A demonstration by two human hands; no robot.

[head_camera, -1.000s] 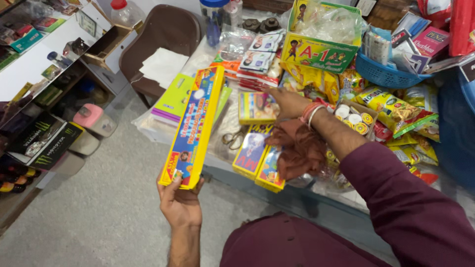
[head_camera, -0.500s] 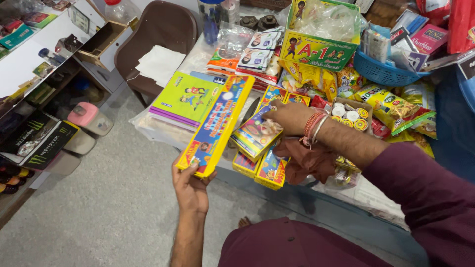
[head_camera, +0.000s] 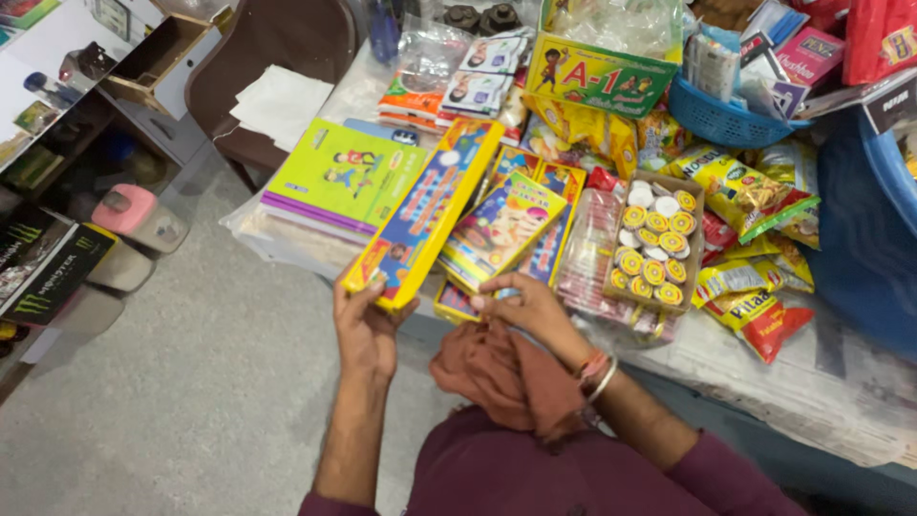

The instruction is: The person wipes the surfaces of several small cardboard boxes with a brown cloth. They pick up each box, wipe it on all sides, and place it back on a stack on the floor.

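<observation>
**Two boxes in hand at a crowded shop counter**

While we stand on a grey floor [head_camera: 191, 411], a plastic-covered counter [head_camera: 812, 382] packed with goods fills the view from twelve to three o'clock. Our left hand [head_camera: 366, 325] is wrapped around the lower end of one long yellow box [head_camera: 428, 210], which slants up toward one o'clock. Our right hand [head_camera: 530, 311] pinches the near end of one smaller yellow box [head_camera: 501, 229], just beside the first, with a brown cloth [head_camera: 506, 377] tucked under the palm. We count one green book [head_camera: 334, 182] at eleven o'clock, one tray of round discs [head_camera: 659, 239] at two, one blue basket [head_camera: 716, 119] and one brown chair [head_camera: 267, 57].
</observation>
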